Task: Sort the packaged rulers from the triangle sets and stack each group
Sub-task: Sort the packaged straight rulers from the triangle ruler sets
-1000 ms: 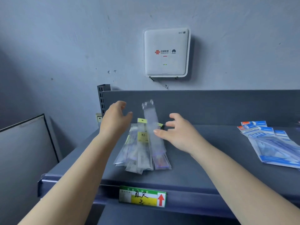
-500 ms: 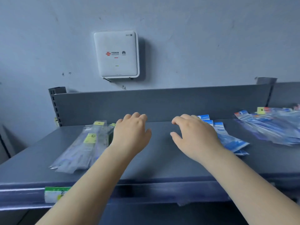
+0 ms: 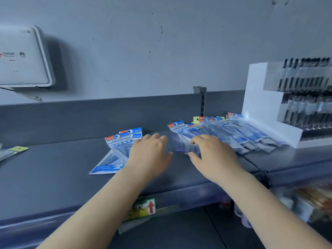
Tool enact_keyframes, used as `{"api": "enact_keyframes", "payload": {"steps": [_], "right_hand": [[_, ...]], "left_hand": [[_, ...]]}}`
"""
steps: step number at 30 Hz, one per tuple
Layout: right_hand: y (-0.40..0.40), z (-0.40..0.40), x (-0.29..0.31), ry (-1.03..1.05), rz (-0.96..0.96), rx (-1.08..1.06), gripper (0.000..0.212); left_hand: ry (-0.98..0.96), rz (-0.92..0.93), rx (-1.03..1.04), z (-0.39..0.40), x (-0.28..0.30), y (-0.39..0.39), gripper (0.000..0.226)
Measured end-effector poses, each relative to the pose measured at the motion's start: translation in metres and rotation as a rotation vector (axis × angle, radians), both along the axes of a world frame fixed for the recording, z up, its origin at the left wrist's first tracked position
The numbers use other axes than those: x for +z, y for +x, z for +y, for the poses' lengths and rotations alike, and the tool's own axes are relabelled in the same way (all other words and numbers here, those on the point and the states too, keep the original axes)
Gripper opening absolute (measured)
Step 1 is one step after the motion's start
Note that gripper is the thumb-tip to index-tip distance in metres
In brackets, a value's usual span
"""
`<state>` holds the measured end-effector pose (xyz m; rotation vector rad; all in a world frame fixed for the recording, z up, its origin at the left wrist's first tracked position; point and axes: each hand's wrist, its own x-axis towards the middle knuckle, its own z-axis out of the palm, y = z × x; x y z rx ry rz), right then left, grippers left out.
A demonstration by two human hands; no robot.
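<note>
**K:** Grey metal shelf (image 3: 53, 177), flat top, low back panel. Counts?

**M:** Two groups of blue-and-clear plastic packets. Stack of triangle sets (image 3: 115, 153) sits mid-shelf: three header cards visible, bottom packet shows a triangular outline. Fanned pile (image 3: 233, 133) lies right of that stack, against the white display stand (image 3: 265, 114). Roughly eight overlapping packets, exact count unclear from blur. One yellow tag pokes out at the pile's back edge. Ruler packets (image 3: 10, 151) are far left of the stack, cut by the frame edge, one yellow-green header showing.

**K:** Hands?

**M:** Two, both bare. Left hand (image 3: 149, 155) is palm down over the stack's right side, fingers loosely bent, gripping nothing. Right hand (image 3: 213, 155) is at the pile's near-left end, fingertips on a clear packet. Can't tell if it's pinching or just touching.

**K:** Delta vs half a second ago?

**M:** View swung right. Ruler packets went from left-centre to the frame edge. Wall box (image 3: 23, 56) slid to the far left. Display stand is new in view. Both hands moved from bare shelf onto the blue packets.

**K:** Other stuff?

**M:** Stand is stepped, white, rows of dark pens in clear tiers. Green-yellow label (image 3: 142, 209) with red arrow on the shelf's front lip, below the stack.
</note>
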<state>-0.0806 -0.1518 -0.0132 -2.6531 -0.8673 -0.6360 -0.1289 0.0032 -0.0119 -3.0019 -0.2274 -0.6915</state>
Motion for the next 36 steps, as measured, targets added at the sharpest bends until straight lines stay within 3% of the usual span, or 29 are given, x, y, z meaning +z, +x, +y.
{"api": "enact_keyframes", "payload": {"steps": [11,16,21,25,30,33,36], "right_hand": [[0.086,-0.078,-0.008,-0.007,0.161,-0.022,0.049],[0.103,-0.074,-0.019,-0.09,0.289,0.032,0.057],[0.104,-0.075,-0.021,0.015,0.289,0.098,0.042],[0.101,-0.077,-0.019,0.094,0.223,-0.008,0.031],[0.108,-0.08,-0.022,0.308,0.106,-0.104,0.037],[0.111,-0.082,-0.022,0.534,0.079,-0.064,0.025],[0.109,-0.086,-0.014,0.904,0.282,0.041,0.028]], "left_hand": [[-0.018,0.17,-0.142,-0.077,0.001,0.09,0.045],[-0.053,0.198,-0.217,-0.075,-0.015,0.111,0.033],[-0.191,0.175,-0.191,-0.061,-0.009,0.107,0.021],[-0.245,0.134,-0.069,-0.058,-0.005,0.108,0.026],[-0.265,0.034,0.018,-0.049,-0.006,0.113,0.003],[-0.252,-0.005,0.068,-0.044,-0.005,0.112,0.021],[-0.381,-0.094,0.047,-0.037,-0.004,0.112,0.028]]}}
